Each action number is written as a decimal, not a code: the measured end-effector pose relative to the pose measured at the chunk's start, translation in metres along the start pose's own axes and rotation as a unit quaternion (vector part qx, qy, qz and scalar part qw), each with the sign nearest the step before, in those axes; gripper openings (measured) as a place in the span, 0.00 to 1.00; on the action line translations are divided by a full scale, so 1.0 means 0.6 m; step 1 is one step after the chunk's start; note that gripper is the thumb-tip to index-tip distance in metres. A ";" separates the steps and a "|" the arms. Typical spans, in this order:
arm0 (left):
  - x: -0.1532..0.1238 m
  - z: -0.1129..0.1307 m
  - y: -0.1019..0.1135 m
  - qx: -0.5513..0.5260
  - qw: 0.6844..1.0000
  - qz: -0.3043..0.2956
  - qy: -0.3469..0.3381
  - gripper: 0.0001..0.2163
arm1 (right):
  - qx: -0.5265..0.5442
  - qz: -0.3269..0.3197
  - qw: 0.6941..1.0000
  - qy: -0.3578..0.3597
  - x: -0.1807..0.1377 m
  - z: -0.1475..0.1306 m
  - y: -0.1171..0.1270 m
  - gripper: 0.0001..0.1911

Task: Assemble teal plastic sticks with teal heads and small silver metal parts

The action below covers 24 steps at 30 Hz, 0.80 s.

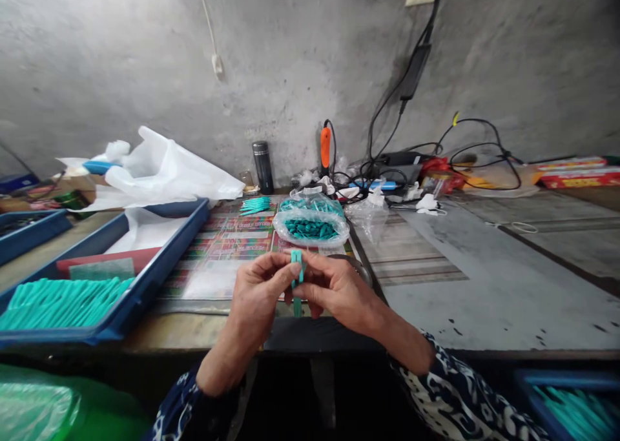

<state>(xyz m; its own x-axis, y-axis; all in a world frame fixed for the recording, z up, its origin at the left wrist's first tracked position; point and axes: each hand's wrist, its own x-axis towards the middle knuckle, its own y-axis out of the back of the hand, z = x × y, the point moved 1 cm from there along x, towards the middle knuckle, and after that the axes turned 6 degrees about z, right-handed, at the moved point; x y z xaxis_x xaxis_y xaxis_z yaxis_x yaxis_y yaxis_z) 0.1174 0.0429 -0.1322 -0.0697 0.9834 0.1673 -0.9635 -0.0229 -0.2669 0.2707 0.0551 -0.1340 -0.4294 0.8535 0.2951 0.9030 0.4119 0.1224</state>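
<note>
Between my two hands, just above the table's front edge, is a narrow teal strip (297, 258) with a bent or doubled top and an end hanging down. My left hand (259, 292) pinches it from the left with thumb and fingertips. From the right, my right hand (339, 289) grips the same strip, its fingers partly hiding it. Just beyond the hands lies an open clear plastic bag (338, 229) full of small teal pieces (310, 228). Behind my right hand the rim of a round dish (361, 270) shows in part. A small bundle of teal strips (255, 205) rests farther back.
On the left, a blue tray (159, 266) holds many teal strips (68, 302). White sheeting (159, 170), a dark flask (262, 167) and an orange-handled tool (325, 148) stand along the wall. Black cables (382, 141) tangle at the back right. Another blue tray (571, 379) sits low right.
</note>
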 end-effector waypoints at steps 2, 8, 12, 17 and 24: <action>-0.017 -0.018 0.011 0.006 0.998 -0.034 0.050 0.13 | -0.004 -0.006 1.000 -0.004 -0.016 0.005 0.008 0.20; -0.063 -0.054 0.037 0.015 0.968 -0.161 0.191 0.13 | 0.010 -0.047 0.999 -0.003 -0.056 0.002 0.017 0.09; -0.069 -0.056 0.031 0.073 0.977 -0.160 0.120 0.10 | 0.016 -0.021 0.999 -0.027 -0.066 0.012 0.017 0.08; -0.074 -0.067 0.014 0.178 0.981 -0.070 -0.033 0.09 | 0.018 0.057 0.998 -0.021 -0.062 0.035 0.013 0.07; -0.075 -0.084 0.017 0.309 0.935 -0.041 -0.169 0.05 | -0.035 0.026 0.998 -0.049 -0.051 0.036 0.026 0.09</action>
<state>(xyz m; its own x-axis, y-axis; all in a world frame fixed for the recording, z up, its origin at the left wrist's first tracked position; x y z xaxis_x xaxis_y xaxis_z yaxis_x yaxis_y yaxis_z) 0.1237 0.0076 -0.1901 0.0341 0.8758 0.4815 -0.9272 -0.1521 0.3424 0.2973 0.0423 -0.1616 -0.3782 0.9017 0.2097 0.9218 0.3458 0.1754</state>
